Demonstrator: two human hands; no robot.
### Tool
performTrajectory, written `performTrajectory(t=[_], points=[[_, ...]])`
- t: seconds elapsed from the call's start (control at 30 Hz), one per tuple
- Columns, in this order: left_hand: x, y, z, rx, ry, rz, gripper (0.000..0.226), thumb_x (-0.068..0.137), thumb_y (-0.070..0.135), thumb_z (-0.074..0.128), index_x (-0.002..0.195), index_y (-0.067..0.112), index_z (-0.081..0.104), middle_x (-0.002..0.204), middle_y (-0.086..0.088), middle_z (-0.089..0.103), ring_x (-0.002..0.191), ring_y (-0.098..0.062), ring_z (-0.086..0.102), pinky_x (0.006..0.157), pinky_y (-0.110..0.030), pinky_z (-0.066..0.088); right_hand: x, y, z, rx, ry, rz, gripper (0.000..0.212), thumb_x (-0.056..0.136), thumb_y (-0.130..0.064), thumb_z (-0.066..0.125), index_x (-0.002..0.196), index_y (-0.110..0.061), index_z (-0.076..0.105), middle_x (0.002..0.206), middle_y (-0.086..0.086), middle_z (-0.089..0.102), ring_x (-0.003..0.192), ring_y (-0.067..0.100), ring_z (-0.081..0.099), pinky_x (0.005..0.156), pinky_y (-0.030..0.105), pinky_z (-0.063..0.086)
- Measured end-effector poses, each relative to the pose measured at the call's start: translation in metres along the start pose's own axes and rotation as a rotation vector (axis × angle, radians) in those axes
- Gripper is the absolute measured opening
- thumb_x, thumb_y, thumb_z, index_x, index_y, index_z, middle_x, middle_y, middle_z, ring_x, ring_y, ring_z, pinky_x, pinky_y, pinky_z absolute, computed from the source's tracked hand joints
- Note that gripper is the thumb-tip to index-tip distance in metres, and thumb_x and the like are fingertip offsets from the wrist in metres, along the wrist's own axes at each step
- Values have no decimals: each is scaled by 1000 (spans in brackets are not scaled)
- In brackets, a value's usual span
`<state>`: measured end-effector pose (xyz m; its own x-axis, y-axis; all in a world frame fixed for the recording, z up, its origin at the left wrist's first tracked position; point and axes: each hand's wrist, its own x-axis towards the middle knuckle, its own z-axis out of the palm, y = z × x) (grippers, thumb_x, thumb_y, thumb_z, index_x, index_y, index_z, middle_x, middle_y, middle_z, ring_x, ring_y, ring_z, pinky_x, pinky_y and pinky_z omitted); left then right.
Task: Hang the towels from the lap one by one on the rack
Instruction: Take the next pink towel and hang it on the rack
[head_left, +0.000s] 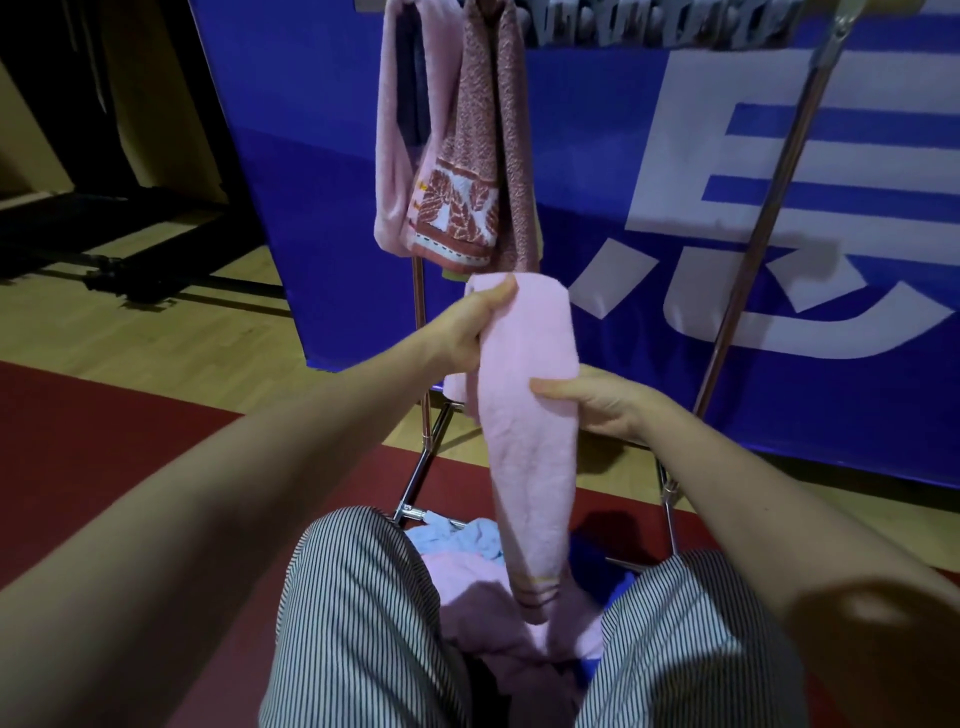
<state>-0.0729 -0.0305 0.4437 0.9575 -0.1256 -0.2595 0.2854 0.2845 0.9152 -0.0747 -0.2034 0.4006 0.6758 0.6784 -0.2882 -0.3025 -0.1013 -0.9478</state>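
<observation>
1. Towel orientation first: the pink towel (524, 415) is stretched out long and narrow, long axis running close to vertical, top end up by the rack's hanging stuff and bottom end pointing down into the lap. It leans a touch, with the top sitting slightly left of the bottom.

2. Looks-wise it's pale pink terry, folded or bunched lengthwise so it reads as a thick strip. Near the bottom end there's a band of thin brownish and yellowish stripes.

3. Left hand (470, 325) is clamped on the top end, thumb over the front of the cloth. Right hand (597, 402) pinches the right edge a bit lower down, thumb across the front. So both hands are on the same towel, close together but not touching.

4. The bottom end hangs onto the pile of towels in the lap (467, 587), mostly pink, with a light blue one and a darker blue one peeking out, between legs in striped trousers (358, 613).

5. Up on the rack (753, 249) there's a plain pink towel (389, 156) and just beside it a reddish leaf-pattern towel (462, 182), both hanging above the left hand.

6. Behind it all is a blue banner (597, 156) with big white lettering.
</observation>
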Motion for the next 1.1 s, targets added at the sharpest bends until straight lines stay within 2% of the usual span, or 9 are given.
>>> performTrajectory(t=[0.1,0.27,0.4,0.5,0.57,0.7,0.8,0.9,1.1], points=[[-5,-19,1,10,-22,-85,72,85,64,43,127,6,53,123,-16,60,113,-29,57,100,-44,43,3,-8,4,94,90,-128,44,79,-7,66,121,-2,55,107,11,68,97,21,66,87,33,55],[-17,-58,-9,-88,-276,-149,96,73,82,9,124,15,54,124,-3,61,109,-24,59,94,-39,45,12,-16,-4,289,267,-244,51,80,-16,65,125,1,53,110,14,67,100,22,65,87,34,53],[-15,-82,-24,124,-421,-68,72,63,61,70,114,11,60,103,-1,72,93,-15,68,80,-28,55,16,-18,-12,413,381,-290,40,91,-15,56,127,0,51,107,14,65,95,21,66,83,32,55],[-14,-84,-30,255,-283,23,45,71,41,69,99,6,63,81,1,74,72,-10,70,65,-22,56,16,-17,-10,435,386,-288,35,95,-21,49,123,-1,53,101,11,67,94,19,64,95,36,49],[-12,-75,-29,315,-140,154,30,90,31,53,102,4,63,78,2,73,69,-7,69,60,-20,53,13,-17,-13,328,405,-146,38,97,-37,41,112,-5,57,95,10,68,90,18,65,94,40,50],[-10,-42,-26,553,-5,317,24,95,32,50,88,16,66,79,2,69,73,-10,65,66,-24,51,-8,-22,-20,-479,451,415,74,98,-53,17,108,7,58,86,17,65,81,25,62,65,32,49],[-14,-17,-11,730,-219,248,27,95,32,51,83,12,64,74,1,66,67,-9,60,64,-22,49,4,-34,-18,-555,637,77,59,100,-44,27,107,2,63,101,17,69,80,21,60,65,28,46],[-14,8,7,692,-328,219,23,97,21,46,86,8,61,71,5,65,63,-2,59,61,-17,47,17,-58,2,-345,540,-279,50,100,-44,28,109,-12,66,114,7,66,106,17,60,91,27,45],[-13,51,1,583,-462,115,26,93,24,47,101,7,65,93,-3,73,87,-12,68,77,-23,54,30,-66,8,-225,439,-266,54,88,-62,42,105,-18,67,110,5,69,107,19,63,102,37,45]])
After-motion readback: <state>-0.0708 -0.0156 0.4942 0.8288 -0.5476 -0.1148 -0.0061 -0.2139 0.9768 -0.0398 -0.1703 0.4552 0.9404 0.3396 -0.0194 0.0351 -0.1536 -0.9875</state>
